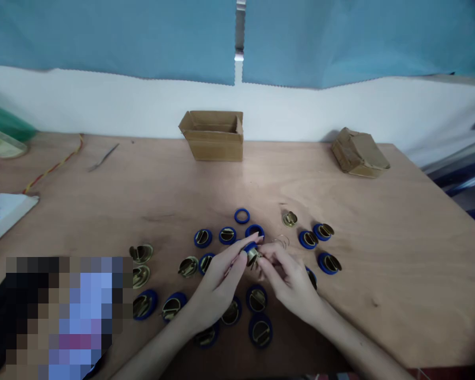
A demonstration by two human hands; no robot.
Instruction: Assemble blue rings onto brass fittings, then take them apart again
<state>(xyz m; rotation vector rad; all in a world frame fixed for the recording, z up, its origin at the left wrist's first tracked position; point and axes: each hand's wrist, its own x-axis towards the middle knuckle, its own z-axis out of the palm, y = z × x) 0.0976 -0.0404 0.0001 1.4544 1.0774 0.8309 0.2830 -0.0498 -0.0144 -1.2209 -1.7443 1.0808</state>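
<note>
Between both hands, near the middle of the table, is a round brass-coloured fitting with a blue ring (252, 252). My left hand (221, 274) grips its left side between thumb and fingers. On the right side, my right hand (285, 272) pinches its metal part, fingertips close together. Just beyond the hands lie a blue-rimmed fitting (255, 231) and a loose blue ring (241, 216). Several more blue-rimmed fittings (261, 330) lie around and below my wrists, some partly hidden. A brass fitting without a blue ring (290, 219) sits beyond my right hand.
An open cardboard box (217, 145) stands at the back, with a closed, crumpled box (360, 153) to its right. Tweezers (104, 157) lie at back left, near a white power strip (8, 214) and twisted cord (55, 168). A pixelated patch covers the lower left.
</note>
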